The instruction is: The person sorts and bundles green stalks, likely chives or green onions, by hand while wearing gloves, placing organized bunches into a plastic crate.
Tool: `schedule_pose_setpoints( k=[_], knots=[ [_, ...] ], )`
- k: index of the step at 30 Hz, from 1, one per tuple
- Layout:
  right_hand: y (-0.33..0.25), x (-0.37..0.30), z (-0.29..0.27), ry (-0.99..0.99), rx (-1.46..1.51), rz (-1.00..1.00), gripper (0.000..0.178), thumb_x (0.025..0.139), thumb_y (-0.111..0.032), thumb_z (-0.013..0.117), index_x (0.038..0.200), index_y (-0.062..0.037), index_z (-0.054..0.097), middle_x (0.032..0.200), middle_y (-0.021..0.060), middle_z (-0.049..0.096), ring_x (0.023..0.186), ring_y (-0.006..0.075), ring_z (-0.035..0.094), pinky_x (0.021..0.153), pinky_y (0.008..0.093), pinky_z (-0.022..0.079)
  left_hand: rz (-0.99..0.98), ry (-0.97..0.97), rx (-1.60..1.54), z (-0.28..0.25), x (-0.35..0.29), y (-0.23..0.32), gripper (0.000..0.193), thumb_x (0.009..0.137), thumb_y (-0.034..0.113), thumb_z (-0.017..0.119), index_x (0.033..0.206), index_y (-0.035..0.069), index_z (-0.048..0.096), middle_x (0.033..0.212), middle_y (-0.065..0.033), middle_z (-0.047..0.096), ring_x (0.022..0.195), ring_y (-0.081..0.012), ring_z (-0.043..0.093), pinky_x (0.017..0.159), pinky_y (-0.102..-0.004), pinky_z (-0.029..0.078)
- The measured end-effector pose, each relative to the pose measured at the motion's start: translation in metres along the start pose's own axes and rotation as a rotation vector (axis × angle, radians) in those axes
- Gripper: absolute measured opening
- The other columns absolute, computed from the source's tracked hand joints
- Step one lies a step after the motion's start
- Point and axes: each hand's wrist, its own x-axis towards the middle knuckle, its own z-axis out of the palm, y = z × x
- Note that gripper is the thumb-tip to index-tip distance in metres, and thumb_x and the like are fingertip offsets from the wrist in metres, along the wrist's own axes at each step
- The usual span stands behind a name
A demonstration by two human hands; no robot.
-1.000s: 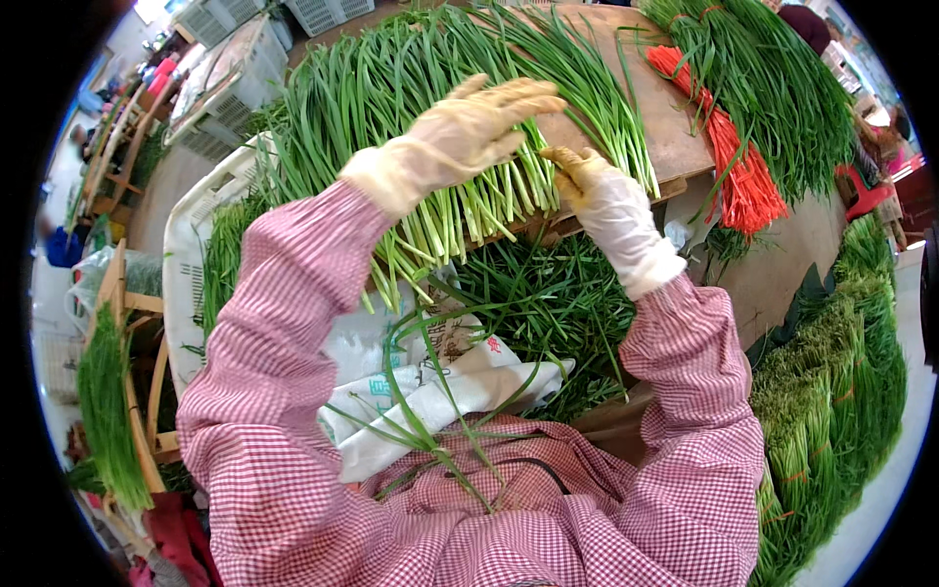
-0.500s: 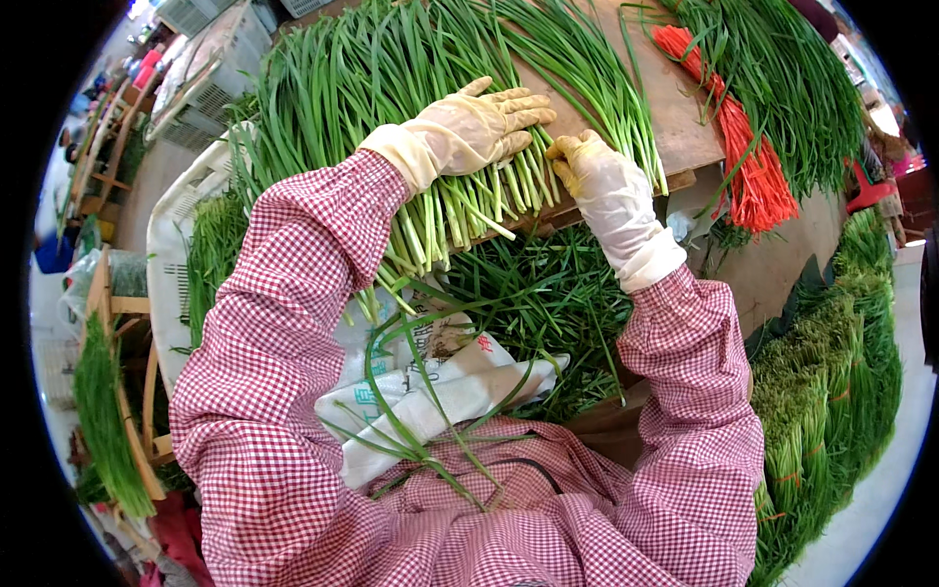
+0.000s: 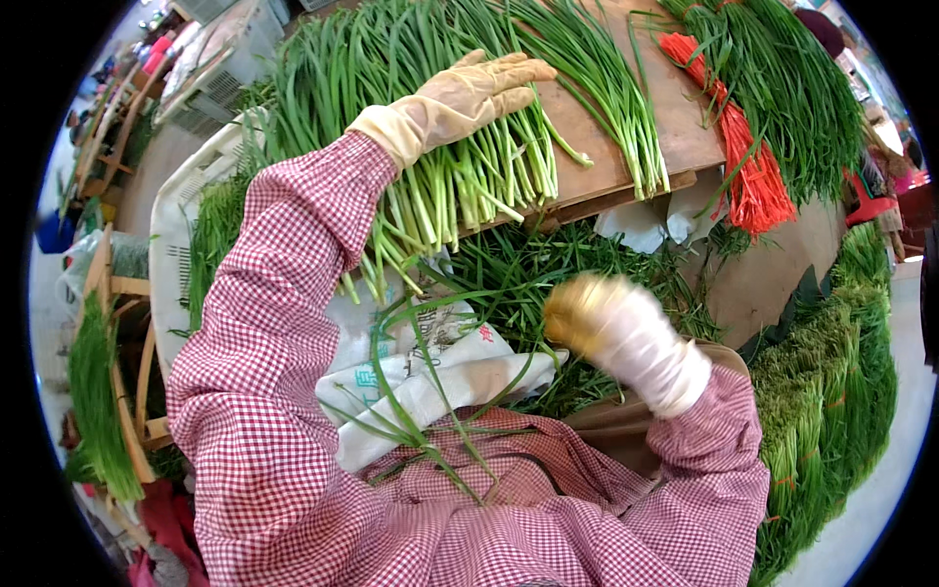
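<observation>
Left hand [image 3: 471, 101] flat over the green stalks [image 3: 430, 207], fingers outstretched, clasping nothing; those stalks line the wooden board [image 3: 677, 122]! Right hand [image 3: 626, 338], a blur above the loose leaves [image 3: 504, 262], fingers curled, but I can't tell whether they grip anything.

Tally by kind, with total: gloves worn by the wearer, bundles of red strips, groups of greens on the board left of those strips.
Gloves: 2, on the left hand and right hand
Red strip bundles: 1
Groups of greens: 2, a wide one under the left hand, a narrow one to its right
Total: 5
</observation>
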Motion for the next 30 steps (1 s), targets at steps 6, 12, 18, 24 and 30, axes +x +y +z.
schedule_pose_setpoints(
  k=[6,12,18,24,30],
  knots=[
    [0.028,0.104,-0.032,0.702,-0.224,-0.139,0.019,0.078,-0.018,0.065,0.096,-0.0128,0.062,0.09,0.0087,0.061,0.079,0.0259,0.06,0.071,0.0384,0.046,-0.052,-0.153,0.212,-0.014,-0.028,0.002,0.045,0.097,0.04,0.031,0.14,0.026,0.032,0.145,0.0029,0.032,0.137,-0.018,0.023,0.112,-0.0453,0.007],
    [0.013,0.068,-0.026,0.358,0.095,-0.03,0.012,0.077,-0.016,0.065,0.079,-0.0049,0.064,0.086,0.0108,0.062,0.077,0.0271,0.061,0.067,0.0371,0.048,-0.058,-0.212,0.172,-0.001,-0.028,0.0,0.047,0.098,0.042,0.022,0.141,0.024,0.028,0.148,0.0011,0.026,0.138,-0.0199,0.017,0.113,-0.045,0.004],
    [-0.019,-0.029,0.049,-0.771,-0.108,0.131,0.036,0.086,-0.042,0.056,0.1,-0.009,0.064,0.088,0.0116,0.066,0.078,0.0229,0.065,0.068,0.0323,0.052,-0.102,-0.097,0.083,-0.017,-0.031,-0.001,0.053,0.095,0.051,0.022,0.139,0.023,0.032,0.146,0.0007,0.029,0.137,-0.0187,0.022,0.112,-0.047,0.007],
    [0.005,0.015,0.002,0.449,-0.004,0.149,0.034,0.083,-0.039,0.06,0.104,-0.0122,0.058,0.074,0.0101,0.063,0.06,0.0287,0.063,0.052,0.036,0.049,-0.166,0.478,-0.211,-0.076,-0.128,0.029,0.047,0.095,0.038,0.039,0.138,0.019,0.035,0.144,-0.0063,0.034,0.135,-0.0183,0.025,0.112,-0.0411,0.018],
    [0.002,0.059,0.001,0.404,0.067,0.338,0.032,0.085,-0.04,0.059,0.086,-0.0087,0.066,0.067,0.0113,0.064,0.064,0.0285,0.062,0.059,0.0372,0.046,-0.44,0.595,-0.357,-0.044,-0.226,0.068,0.056,0.094,0.023,0.048,0.143,0.013,0.023,0.145,-0.0107,0.029,0.136,-0.0221,0.023,0.111,-0.0376,0.02]
  ],
)
